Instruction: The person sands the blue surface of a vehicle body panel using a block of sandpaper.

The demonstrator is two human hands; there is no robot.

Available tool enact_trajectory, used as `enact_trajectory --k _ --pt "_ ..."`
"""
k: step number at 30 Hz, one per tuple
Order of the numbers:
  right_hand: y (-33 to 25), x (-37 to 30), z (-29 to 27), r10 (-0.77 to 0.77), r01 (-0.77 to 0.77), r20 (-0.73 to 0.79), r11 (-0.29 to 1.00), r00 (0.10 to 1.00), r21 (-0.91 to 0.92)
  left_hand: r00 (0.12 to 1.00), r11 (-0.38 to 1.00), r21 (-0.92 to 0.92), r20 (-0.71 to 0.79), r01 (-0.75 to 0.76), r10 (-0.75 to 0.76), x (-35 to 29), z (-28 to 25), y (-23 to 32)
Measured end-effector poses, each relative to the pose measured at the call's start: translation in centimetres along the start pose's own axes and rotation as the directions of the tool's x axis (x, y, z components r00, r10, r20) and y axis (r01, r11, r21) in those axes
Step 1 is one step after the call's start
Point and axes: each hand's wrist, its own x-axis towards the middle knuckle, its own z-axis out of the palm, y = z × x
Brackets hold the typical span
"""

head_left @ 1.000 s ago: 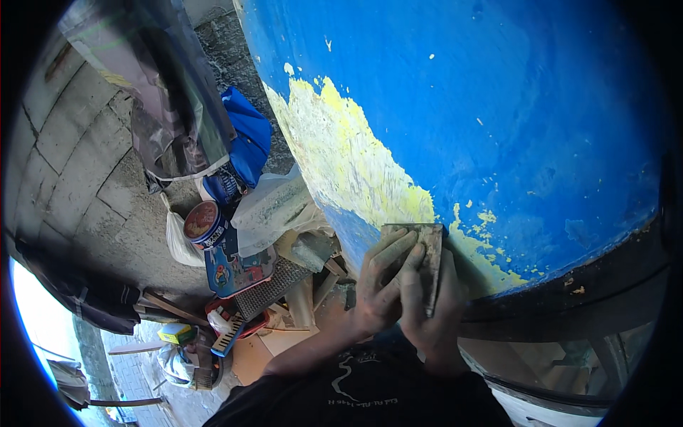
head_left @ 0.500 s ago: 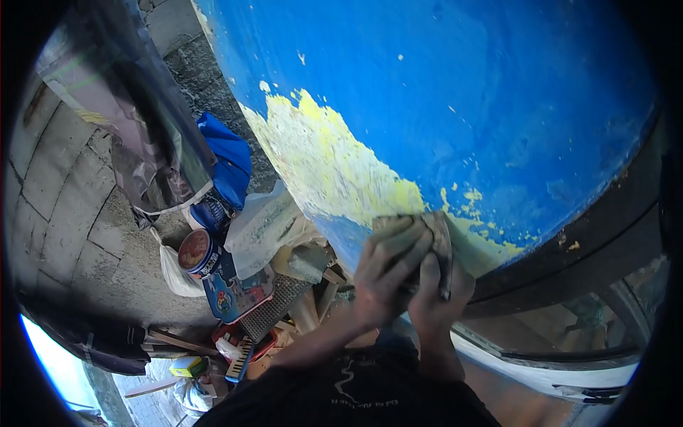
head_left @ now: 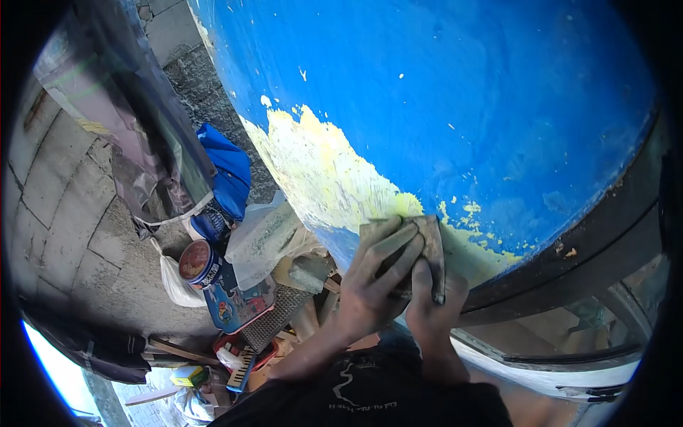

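Observation:
Both my hands press a grey sheet of sandpaper (head_left: 431, 238) flat against a curved blue-painted panel (head_left: 441, 107). My left hand (head_left: 377, 281) lies with spread fingers over the sheet's left part. My right hand (head_left: 434, 306) grips the sheet's lower right edge with the thumb up. The sheet sits at the lower end of a pale yellow patch (head_left: 320, 171) where the blue paint is gone. A black band (head_left: 569, 249) runs under the blue panel, just right of my hands.
Clutter lies at lower left: a round tin with a rust-coloured lid (head_left: 198, 262), a blue cloth (head_left: 228, 178), clear plastic bags (head_left: 260, 238), a metal mesh piece (head_left: 274, 317), wood scraps. A dark plastic sheet (head_left: 142, 142) hangs over a stone-paved floor (head_left: 64, 235).
The view has shifted, the panel and clutter sliding up and right in the picture. My hands with the sandpaper have rubbed along the yellow patch's lower edge, staying pressed on it.

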Motion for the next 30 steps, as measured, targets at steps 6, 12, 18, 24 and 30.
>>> enact_trajectory --k 6,12,18,24,30 --pt "0.9 -0.4 1.0 -0.189 0.196 -0.150 0.980 0.970 0.035 0.998 0.992 0.108 0.007 -0.065 0.065 1.0 -1.1 -0.1" --pt "-0.4 1.1 1.1 0.167 -0.159 0.003 0.933 0.986 0.323 0.995 0.973 0.218 -0.054 -0.070 0.084 2.8 -1.3 0.2" --pt "3.5 -2.5 1.1 -0.192 0.170 -0.125 0.971 0.973 -0.166 0.992 0.989 0.144 0.126 -0.039 0.021 -0.1 -0.4 -0.1" --pt "3.2 -2.4 0.2 -0.145 0.148 -0.094 0.989 0.985 0.026 0.998 0.987 0.160 0.065 0.009 -0.020 -1.1 0.2 1.2" --pt "3.2 -3.1 0.2 -0.192 0.180 -0.083 0.975 0.978 -0.130 0.996 0.986 0.168 0.084 0.016 -0.030 -1.3 -0.4 1.2"
